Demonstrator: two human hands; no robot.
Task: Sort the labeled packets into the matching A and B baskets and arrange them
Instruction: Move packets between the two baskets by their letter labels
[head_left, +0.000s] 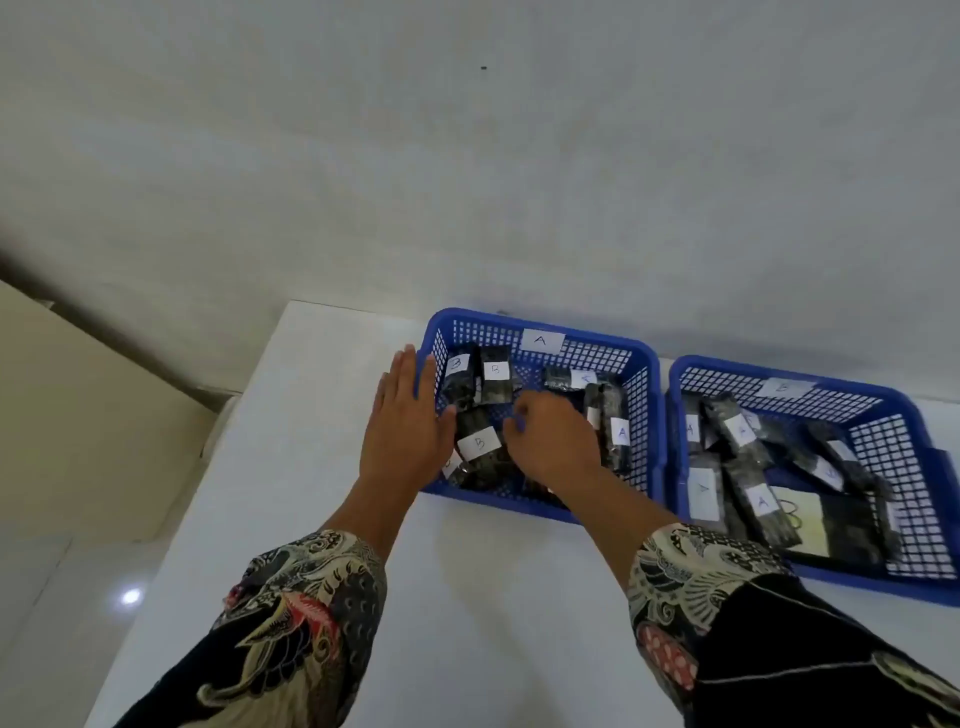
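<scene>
On the white table in front of me stand two blue baskets side by side, near the wall. Into the A basket, which carries a paper label with the letter A on its far wall, both my hands reach. My left hand lies flat and released, the fingers straight, over the left rim of this basket, and it grasps nothing. My right hand is inside the basket with the fingers curled down among the dark packets; if it already pinches one of them, I cannot tell, because the fingertips are hidden. Between my two hands lies a packet marked B, and two more B packets stand at the far left corner. At the right side of the same basket one packet marked A stands upright. The B basket to the right holds several packets with letter A, lying mixed and tilted. My sleeves are dark with a pattern.
</scene>
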